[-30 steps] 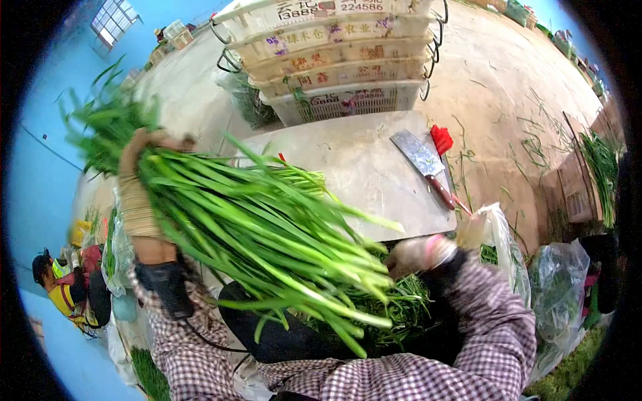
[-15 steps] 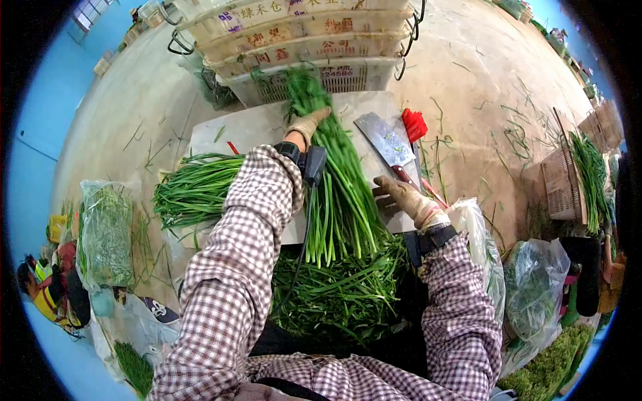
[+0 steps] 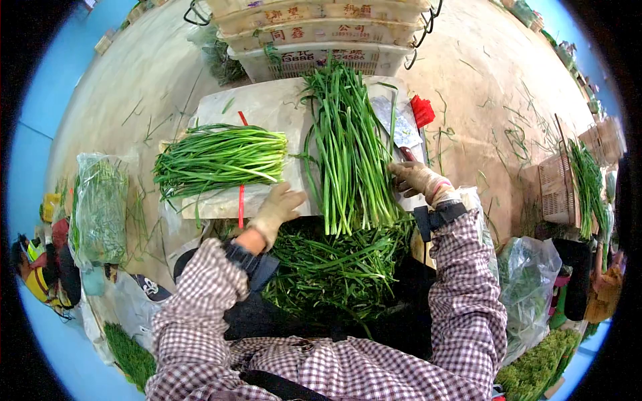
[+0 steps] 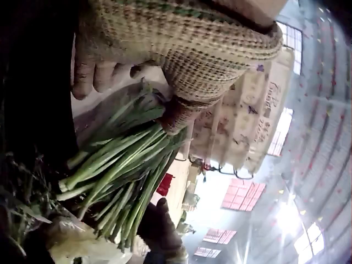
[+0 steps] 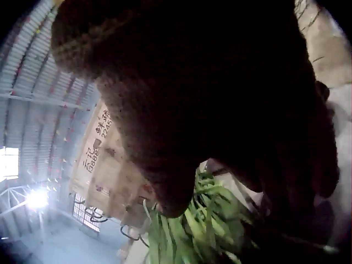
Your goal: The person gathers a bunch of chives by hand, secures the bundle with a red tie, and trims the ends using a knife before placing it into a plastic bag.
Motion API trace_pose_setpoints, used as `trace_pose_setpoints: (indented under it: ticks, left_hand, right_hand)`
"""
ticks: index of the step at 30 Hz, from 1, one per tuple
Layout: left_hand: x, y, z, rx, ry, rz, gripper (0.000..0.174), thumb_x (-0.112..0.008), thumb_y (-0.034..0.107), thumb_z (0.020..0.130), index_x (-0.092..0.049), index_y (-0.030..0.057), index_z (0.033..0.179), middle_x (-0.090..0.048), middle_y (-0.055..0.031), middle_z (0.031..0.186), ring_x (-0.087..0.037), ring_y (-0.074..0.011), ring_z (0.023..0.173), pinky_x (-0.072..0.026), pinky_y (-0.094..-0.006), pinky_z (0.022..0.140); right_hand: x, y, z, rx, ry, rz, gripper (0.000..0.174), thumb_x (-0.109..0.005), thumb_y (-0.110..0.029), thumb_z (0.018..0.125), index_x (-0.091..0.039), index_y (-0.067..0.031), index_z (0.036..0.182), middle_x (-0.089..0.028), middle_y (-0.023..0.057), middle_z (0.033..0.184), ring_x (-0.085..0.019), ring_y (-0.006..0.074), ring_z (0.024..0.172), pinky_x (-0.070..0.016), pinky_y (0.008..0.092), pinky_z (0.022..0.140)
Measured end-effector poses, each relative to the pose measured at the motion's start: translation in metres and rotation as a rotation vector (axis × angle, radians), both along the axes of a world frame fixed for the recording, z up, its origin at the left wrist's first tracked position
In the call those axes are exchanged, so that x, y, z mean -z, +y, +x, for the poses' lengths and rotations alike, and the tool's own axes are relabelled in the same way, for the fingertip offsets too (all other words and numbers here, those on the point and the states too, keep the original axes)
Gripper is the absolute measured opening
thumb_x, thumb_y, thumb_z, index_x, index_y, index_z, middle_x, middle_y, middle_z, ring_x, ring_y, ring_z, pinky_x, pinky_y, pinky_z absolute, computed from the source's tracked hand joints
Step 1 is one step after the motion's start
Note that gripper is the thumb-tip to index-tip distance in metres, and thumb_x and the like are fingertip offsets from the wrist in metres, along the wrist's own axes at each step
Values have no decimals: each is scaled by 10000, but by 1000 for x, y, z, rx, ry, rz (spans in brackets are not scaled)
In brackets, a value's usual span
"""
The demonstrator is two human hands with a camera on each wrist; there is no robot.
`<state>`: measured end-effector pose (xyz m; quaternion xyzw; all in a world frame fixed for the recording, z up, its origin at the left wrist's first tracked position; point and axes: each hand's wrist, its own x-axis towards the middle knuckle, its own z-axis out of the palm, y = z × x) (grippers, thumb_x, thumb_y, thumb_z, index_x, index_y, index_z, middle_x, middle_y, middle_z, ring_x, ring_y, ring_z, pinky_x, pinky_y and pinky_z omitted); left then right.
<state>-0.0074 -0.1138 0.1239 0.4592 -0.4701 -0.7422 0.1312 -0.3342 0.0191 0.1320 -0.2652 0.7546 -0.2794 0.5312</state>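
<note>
A loose bunch of long green garlic chives [image 3: 351,154] lies lengthwise on the pale board [image 3: 221,110], its cut ends over the near edge. My gloved right hand [image 3: 421,180] is at the bunch's right side, fingertips right at the leaves. My gloved left hand [image 3: 277,210] hovers near the board's front edge with relaxed fingers and nothing in them, left of the bunch. A second chive bundle [image 3: 224,157] lies crosswise on the board's left, over a red strip [image 3: 241,204]. In the right wrist view the hand is dark above the leaves.
A cleaver [image 3: 398,127] lies right of the bunch, partly covered by leaves, beside a red bundle [image 3: 422,111]. Stacked white crates [image 3: 321,57] stand behind the board. Loose green trimmings [image 3: 328,267] fill the space below its front edge. Bagged greens [image 3: 103,207] stand at left.
The left hand carried the chive bunch from the left onto the board, let go and drew back toward me. The right hand moved up to the bunch's right side.
</note>
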Motion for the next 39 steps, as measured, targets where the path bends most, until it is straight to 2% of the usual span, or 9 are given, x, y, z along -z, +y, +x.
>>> trace_pose_setpoints:
  ticks: [3, 5, 9, 13, 23, 30, 33, 34, 39]
  left_hand:
    - [34, -28, -47, 171, 80, 145, 679, -643, 363, 887, -379, -22, 1379, -504, -166, 1326, -480, -242, 1239, -429, -379, 1001]
    - [42, -40, -89, 237, 260, 408, 476, -651, 340, 897, -543, 58, 1265, -624, -71, 1186, -591, -198, 1023, -487, -372, 851]
    - [38, -37, -139, 268, -337, -61, 636, -763, 434, 773, -586, 7, 1210, -640, -132, 1143, -610, -240, 972, -501, -391, 845]
    - [104, -46, -133, 242, -41, -45, 553, -769, 356, 788, -611, 9, 1189, -648, -105, 1154, -629, -218, 944, -495, -342, 855]
    - [-47, -12, -112, 177, 559, -486, 801, -891, 183, 640, -466, 37, 1303, -612, -74, 1210, -581, -172, 1073, -481, -309, 926]
    - [-13, -26, -128, 250, 467, -640, 949, -900, 280, 611, -384, 35, 1368, -564, -118, 1276, -537, -219, 1166, -433, -321, 1010]
    - [26, -27, -138, 207, 492, -529, 766, -882, 187, 644, -493, 20, 1282, -608, -83, 1211, -562, -187, 1112, -458, -323, 970]
    - [28, -29, -141, 196, 520, -433, 728, -878, 168, 650, -513, 18, 1262, -617, -81, 1194, -568, -184, 1098, -465, -322, 958]
    - [-17, -27, -128, 189, 603, -498, 679, -886, 164, 639, -547, 16, 1208, -631, -65, 1144, -581, -174, 1025, -480, -314, 899]
  right_hand:
    - [15, -17, 17, -139, 17, -68, 656, -692, -477, 830, -541, -10, 1266, -658, 128, 1081, -625, 190, 938, -514, 317, 787]
    - [57, -39, 23, -248, 243, -82, 678, -734, -452, 801, -544, 21, 1249, -657, 127, 1086, -620, 187, 945, -492, 297, 813]
    - [35, -52, 80, -73, -90, -384, 641, -806, -329, 733, -563, 14, 1218, -670, 123, 1048, -640, 233, 919, -508, 358, 813]
    - [-1, -41, 108, -63, -125, -396, 634, -787, -244, 776, -504, 44, 1265, -634, 119, 1118, -606, 202, 974, -494, 314, 846]
    - [-29, -35, 120, 232, -8, -893, 616, -764, -9, 770, -432, -13, 1289, -614, 107, 1133, -616, 202, 978, -553, 311, 815]
    - [14, -52, 81, 30, 511, -919, 677, -797, -101, 729, -457, -18, 1308, -591, 107, 1223, -586, 215, 1065, -505, 331, 870]
    - [59, -68, 73, 608, -1286, -886, 617, -674, 36, 789, -417, -32, 1345, -539, 70, 1316, -522, 212, 1189, -481, 337, 954]
    - [76, -70, 73, 338, -354, -945, 635, -676, 51, 775, -407, -21, 1345, -549, 82, 1299, -537, 219, 1168, -489, 316, 936]
    - [-7, -61, 96, 9, 177, -837, 828, -742, 73, 723, -321, -93, 1416, -537, 103, 1293, -543, 193, 1137, -509, 322, 902]
